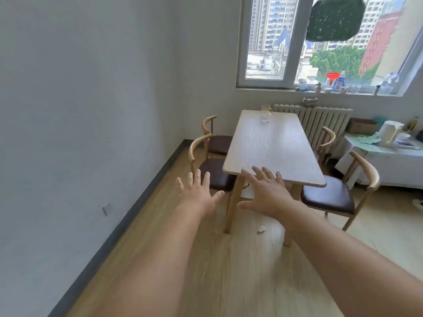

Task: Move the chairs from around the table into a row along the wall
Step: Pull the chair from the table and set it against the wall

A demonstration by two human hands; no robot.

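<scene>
Left hand (198,191) and right hand (266,191) both spread, grasping nothing, before the worktop (272,145); four chairs remain tucked around it, two per side.

The table (272,145) stands mid-frame, below the window (297,40). Two chairs (215,170) (215,138) sit along its left side and two (338,191) (326,143) along its right. A glass (266,110) rests at its far end, the radiator (320,120) behind.
</scene>
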